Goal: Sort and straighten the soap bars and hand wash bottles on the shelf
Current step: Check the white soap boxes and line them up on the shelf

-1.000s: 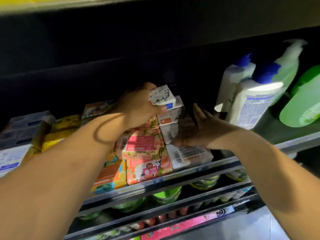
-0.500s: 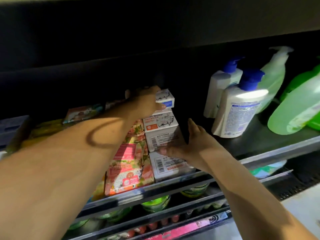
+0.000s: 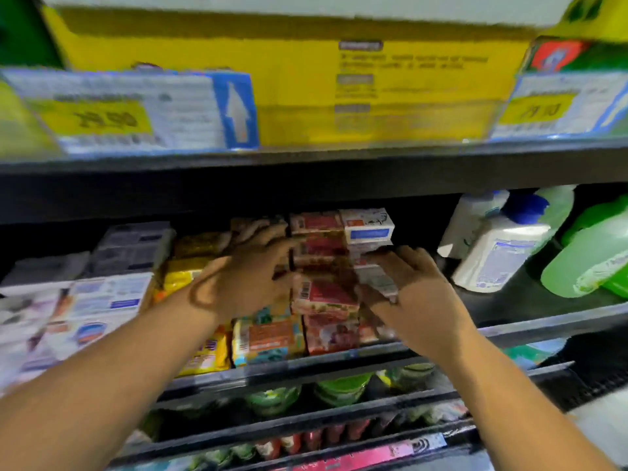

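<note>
A dim shop shelf (image 3: 516, 307) with a metal front rail fills the middle of the view, and on the board above it sits a big yellow carton (image 3: 306, 79) fronted by blurred price tags (image 3: 136, 110). Both bare forearms reach up and forward from the lower corners toward the middle of the shelf. The left grip (image 3: 251, 280) is wide open, wrist straight, back of the hand toward the camera. Its fingers (image 3: 272, 234) are stretched ahead and slightly spread against the left side of a stack of pink soap bars (image 3: 323, 295), and it closes round nothing. The right grip (image 3: 416, 294) is open as well, palm turned down and to the left, its fingers fanned out and laid on the white soap boxes (image 3: 368, 227) piled just beside the pink stack on its right; blur hides whether the thumb hooks under a box. Left of the pink stack lie yellow soap packs (image 3: 190, 273), with an orange pack (image 3: 268, 338) at the rail, then pale white and blue packs (image 3: 102, 300). The hand wash bottles (image 3: 503, 256) stand on the same shelf, well to the right of both hands: white ones with blue pumps, and green bottles (image 3: 591, 256) leaning at the far right
</note>
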